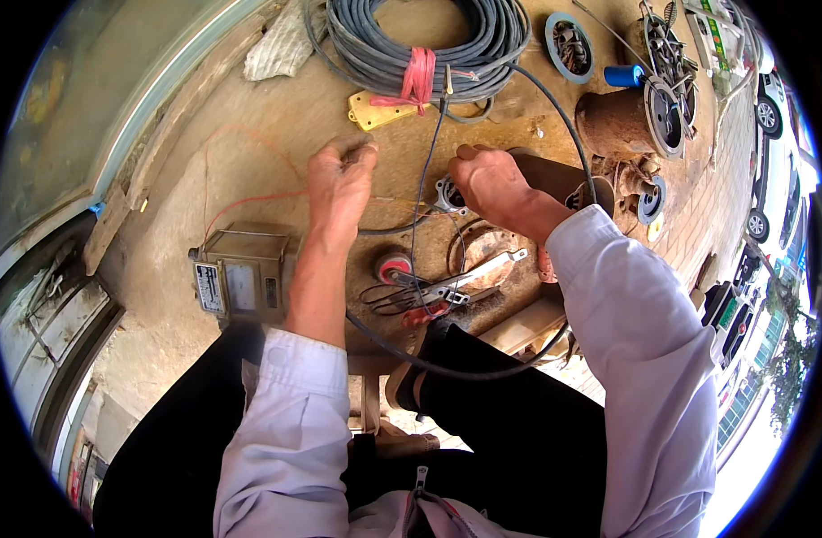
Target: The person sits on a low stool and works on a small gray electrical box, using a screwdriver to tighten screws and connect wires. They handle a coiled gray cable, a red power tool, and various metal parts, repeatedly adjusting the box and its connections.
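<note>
My left hand (343,184) is raised over the brown work surface, thumb and fingers pressed together. A thin orange-red wire (258,198) runs from a metal-cased meter (240,273) toward it and passes behind or under it. To its right, my right hand (493,184) is closed, fingers curled under, over a small grey metal fitting (448,193). What either hand pinches, if anything, is hidden. A thin dark blue wire (426,161) hangs between the hands. Nearer to me lie a red tape roll (394,267), a silver metal bar tool (487,273) and a red-handled tool (424,314).
A coil of thick black cable (339,36) tied with pink strip lies at the far side, by a yellow plate (384,112). Right of it stand a rusty metal cylinder (608,121), a blue can (623,75) and a dish of small parts (569,47). Black cable loops over my knees.
</note>
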A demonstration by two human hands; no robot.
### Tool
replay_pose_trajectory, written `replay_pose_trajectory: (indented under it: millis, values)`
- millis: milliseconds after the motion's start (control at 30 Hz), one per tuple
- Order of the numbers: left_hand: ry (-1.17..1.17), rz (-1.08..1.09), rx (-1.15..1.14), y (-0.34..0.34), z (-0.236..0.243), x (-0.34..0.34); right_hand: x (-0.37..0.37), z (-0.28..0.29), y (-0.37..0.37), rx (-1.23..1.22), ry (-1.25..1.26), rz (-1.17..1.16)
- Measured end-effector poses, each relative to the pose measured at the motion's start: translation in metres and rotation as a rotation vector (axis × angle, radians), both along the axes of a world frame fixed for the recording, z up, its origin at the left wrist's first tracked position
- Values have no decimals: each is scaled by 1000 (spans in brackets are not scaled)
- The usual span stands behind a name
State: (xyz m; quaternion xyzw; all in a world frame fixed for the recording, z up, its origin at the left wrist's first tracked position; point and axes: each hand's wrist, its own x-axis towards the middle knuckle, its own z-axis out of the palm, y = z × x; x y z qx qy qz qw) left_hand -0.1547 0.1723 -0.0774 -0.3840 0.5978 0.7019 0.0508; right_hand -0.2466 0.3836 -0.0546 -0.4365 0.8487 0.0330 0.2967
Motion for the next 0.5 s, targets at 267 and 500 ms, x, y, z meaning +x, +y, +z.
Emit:
replay_pose_trajectory:
  millis: [267, 500]
  values:
    - [-20, -26, 2, -1, -4, 1, 0, -6, -10, -31, -17, 7]
    - [-34, -50, -3, -3, -8, 2, 2, -6, -17, 31, -24, 53]
